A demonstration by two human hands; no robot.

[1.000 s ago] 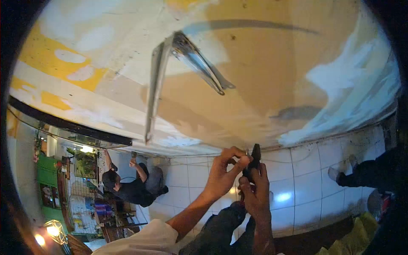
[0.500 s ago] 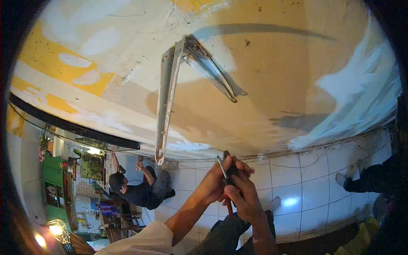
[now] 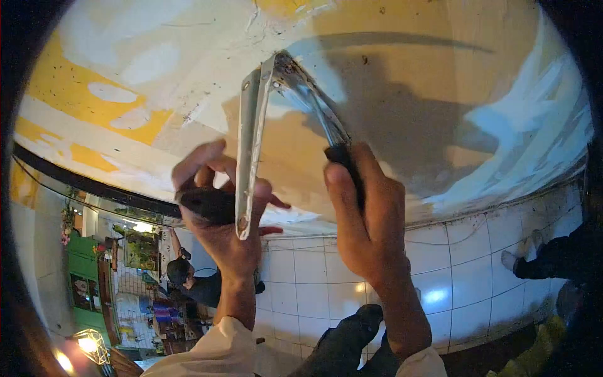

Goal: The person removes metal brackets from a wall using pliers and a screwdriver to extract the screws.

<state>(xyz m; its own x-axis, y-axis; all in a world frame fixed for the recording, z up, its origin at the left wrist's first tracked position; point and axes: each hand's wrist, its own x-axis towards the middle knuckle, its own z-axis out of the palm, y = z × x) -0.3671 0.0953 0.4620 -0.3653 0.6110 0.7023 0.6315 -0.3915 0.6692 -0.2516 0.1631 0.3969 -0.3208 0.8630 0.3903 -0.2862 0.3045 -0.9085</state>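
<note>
A folded metal shelf bracket (image 3: 247, 135), white and worn, juts from the wall with one long arm pointing down toward me. My right hand (image 3: 374, 220) is closed round the black handle of a screwdriver (image 3: 323, 122), whose shaft runs along the bracket's shorter arm up toward its wall end. Behind the long arm, my left hand (image 3: 229, 242) holds pliers (image 3: 210, 204) with a dark head and red handles that stick out to the right. Its upper fingers are raised and spread, and the long arm hides part of the palm.
The painted wall (image 3: 414, 125) has patches of yellow, beige and pale blue. A person in dark clothes (image 3: 204, 286) is at lower left, near shelves and a lit lamp (image 3: 89, 344). Another person's legs (image 3: 546, 257) show at right on the white tiled floor (image 3: 468, 270).
Both hands have risen from below the bracket and moved apart. The screwdriver now reaches up to the bracket in my right hand, while the pliers are behind its long arm in my left.
</note>
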